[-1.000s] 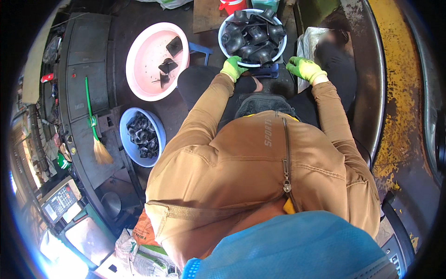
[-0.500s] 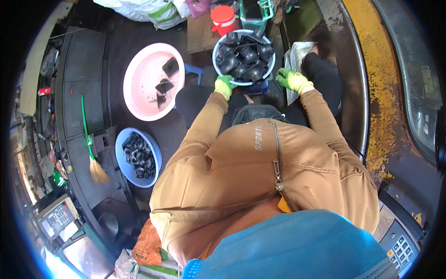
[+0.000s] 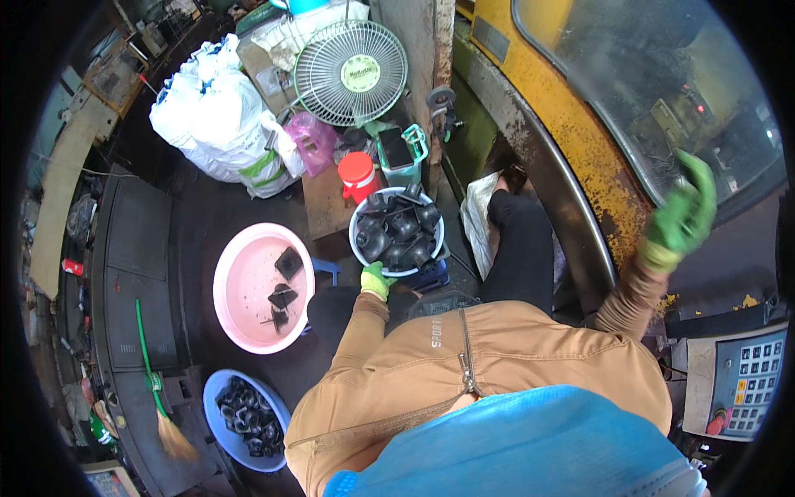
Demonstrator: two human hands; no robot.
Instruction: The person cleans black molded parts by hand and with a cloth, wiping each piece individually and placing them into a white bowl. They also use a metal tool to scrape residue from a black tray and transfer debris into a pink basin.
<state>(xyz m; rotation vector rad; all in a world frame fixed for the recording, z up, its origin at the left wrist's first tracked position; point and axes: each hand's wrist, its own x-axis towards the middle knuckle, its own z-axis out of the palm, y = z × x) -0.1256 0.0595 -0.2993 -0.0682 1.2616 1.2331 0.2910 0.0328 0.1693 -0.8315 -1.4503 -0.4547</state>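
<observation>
Gleaming black flared parts in pale basin; left hand against it, grip unclear; right hand wide.

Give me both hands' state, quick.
Left hand: at the rim of the tub; whether it grips can't be told.
Right hand: open, raised, nothing visible in it.

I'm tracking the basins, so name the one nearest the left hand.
The pale blue basin heaped with large black parts; the left hand is at its rim. The pink basin and darker blue basin sit farther away.
</observation>
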